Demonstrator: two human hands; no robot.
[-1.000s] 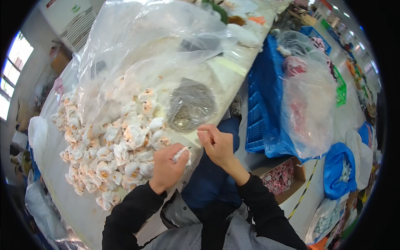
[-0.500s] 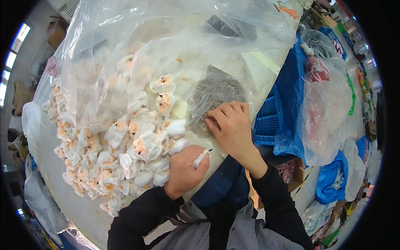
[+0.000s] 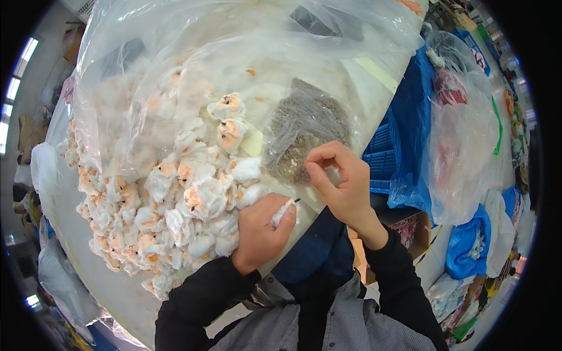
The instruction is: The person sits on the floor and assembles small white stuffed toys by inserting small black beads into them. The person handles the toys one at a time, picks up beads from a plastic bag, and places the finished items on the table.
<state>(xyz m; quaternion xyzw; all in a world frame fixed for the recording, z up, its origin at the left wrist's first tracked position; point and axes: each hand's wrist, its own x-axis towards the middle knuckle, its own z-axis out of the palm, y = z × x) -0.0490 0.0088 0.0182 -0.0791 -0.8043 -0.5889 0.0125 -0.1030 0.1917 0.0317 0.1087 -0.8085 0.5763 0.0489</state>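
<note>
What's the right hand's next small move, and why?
Probably bring the right hand to the white fluffy piece: the left hand holds that piece with its dark tip exposed, while the right looks pinched near the clear bag.

From my remote seat I see a pale table (image 3: 126,292) spreading beneath the left hand (image 3: 262,233) and out to its left. Farther left of that hand, bright white light fills a paned window (image 3: 13,88) in a grey wall (image 3: 50,44). Right of the right hand (image 3: 345,181), past the table's edge, I see pale floor (image 3: 429,267).
</note>
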